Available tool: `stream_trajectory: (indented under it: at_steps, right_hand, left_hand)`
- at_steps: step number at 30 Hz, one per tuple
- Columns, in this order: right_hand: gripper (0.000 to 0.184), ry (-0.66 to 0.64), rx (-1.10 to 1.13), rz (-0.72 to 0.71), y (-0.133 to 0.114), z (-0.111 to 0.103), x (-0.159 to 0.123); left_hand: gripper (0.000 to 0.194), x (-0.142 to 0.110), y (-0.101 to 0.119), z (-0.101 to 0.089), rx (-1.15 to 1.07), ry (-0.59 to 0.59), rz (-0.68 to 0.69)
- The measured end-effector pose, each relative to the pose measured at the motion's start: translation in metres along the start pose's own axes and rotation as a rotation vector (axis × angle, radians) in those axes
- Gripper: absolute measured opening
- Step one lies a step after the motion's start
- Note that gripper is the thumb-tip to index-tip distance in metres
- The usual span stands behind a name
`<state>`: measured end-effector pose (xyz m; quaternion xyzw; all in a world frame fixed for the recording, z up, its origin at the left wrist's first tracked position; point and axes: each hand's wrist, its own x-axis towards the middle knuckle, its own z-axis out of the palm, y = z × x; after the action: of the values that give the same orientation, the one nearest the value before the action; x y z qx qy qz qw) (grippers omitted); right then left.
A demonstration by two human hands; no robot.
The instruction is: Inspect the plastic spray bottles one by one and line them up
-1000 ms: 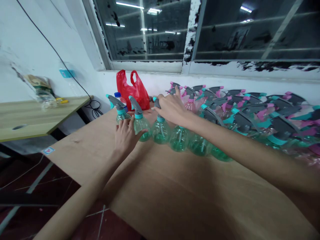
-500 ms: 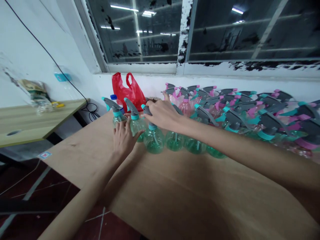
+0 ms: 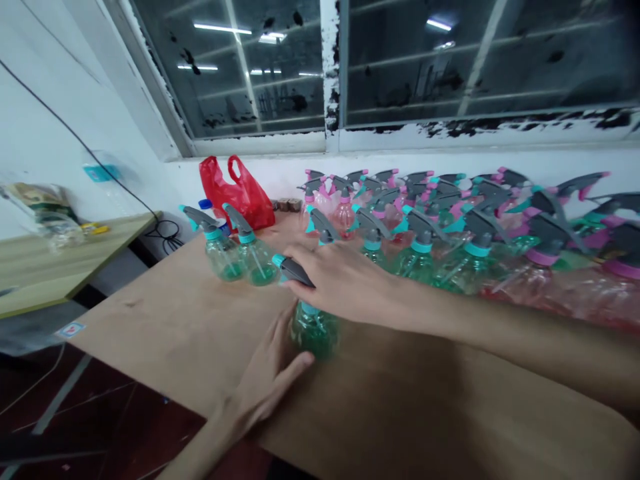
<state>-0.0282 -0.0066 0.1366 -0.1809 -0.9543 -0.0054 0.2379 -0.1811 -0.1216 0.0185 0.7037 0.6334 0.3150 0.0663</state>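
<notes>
My right hand [image 3: 345, 283] is closed around the grey and turquoise trigger head of a clear green spray bottle [image 3: 317, 333]. The bottle stands at the front of the group, and the hand covers part of its neck. Low on the bottle's left side is my left hand [image 3: 267, 373], fingers and thumb apart; whether it touches the plastic I cannot tell. Further left stand two similar green spray bottles, one [image 3: 223, 257] beside the other [image 3: 257, 263]. Just behind my right hand is another grey trigger head [image 3: 324, 227] with a turquoise nozzle.
Several green and pink spray bottles [image 3: 420, 260] crowd the right and back of the wooden table [image 3: 165, 333]. By the wall sit a red plastic bag [image 3: 250, 200], a blue-capped bottle [image 3: 206, 205] and small brown blocks [image 3: 287, 205]. A second table [image 3: 95, 253] stands left.
My right hand has brought a green spray bottle forward, out of the row. My left hand has moved from the two left bottles down and right to this bottle. The view has shifted.
</notes>
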Motion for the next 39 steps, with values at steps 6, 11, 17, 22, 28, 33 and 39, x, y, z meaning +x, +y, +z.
stream_trajectory:
  at_steps: [6,11,17,22,28,33,39]
  right_hand:
    - [0.044,-0.027,0.157,0.147,0.022,-0.028,-0.058]
    - [0.081,-0.2,0.486,0.32,0.06,-0.049,-0.124]
    - [0.091,-0.29,0.693,0.403,0.108,-0.044,-0.188]
    - [0.092,-0.313,0.666,0.476,0.126,-0.04,-0.214]
    - [0.083,-0.277,0.585,0.498,0.136,-0.036,-0.223]
    - [0.08,-0.367,0.537,0.558,0.146,-0.033,-0.229]
    - [0.089,-0.244,0.537,0.524,0.136,-0.038,-0.218]
  left_hand:
    - [0.074,0.012,0.043,0.037,-0.093,-0.111,-0.025]
    - [0.074,0.032,0.072,0.068,-0.217,-0.232,0.065]
    - [0.079,0.054,0.1,0.095,-0.258,-0.292,0.112]
    - [0.075,0.072,0.107,0.108,-0.262,-0.303,0.137]
    - [0.078,0.085,0.108,0.116,-0.276,-0.293,0.141]
    - [0.078,0.088,0.106,0.119,-0.275,-0.298,0.134]
    - [0.079,0.088,0.106,0.122,-0.28,-0.277,0.15]
